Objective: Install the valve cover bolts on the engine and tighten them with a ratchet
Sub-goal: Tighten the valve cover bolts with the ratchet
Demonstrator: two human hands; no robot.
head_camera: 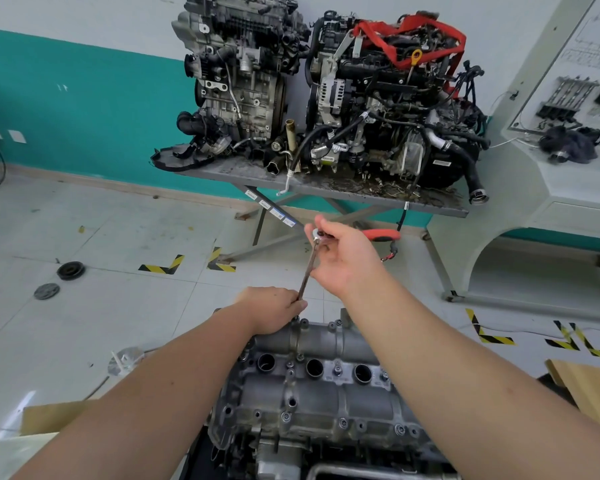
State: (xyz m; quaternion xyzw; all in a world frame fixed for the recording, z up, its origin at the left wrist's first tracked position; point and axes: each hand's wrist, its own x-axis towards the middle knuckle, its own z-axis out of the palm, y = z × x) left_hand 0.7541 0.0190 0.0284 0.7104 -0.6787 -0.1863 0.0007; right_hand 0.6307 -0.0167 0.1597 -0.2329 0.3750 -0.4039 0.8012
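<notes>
Both hands grip the ratchet at the engine's far edge

Our right hand point(343, 258) clasps the ratchet point(381, 234) head; our left hand point(274, 308) pinches the extension point(308, 271) low to steady it, probably on a bolt hidden at the valve cover point(326, 389) rim.

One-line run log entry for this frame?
step: tightening far-edge bolt | right hand: grips ratchet | left hand: steadies extension bar | valve cover: on engine
</notes>
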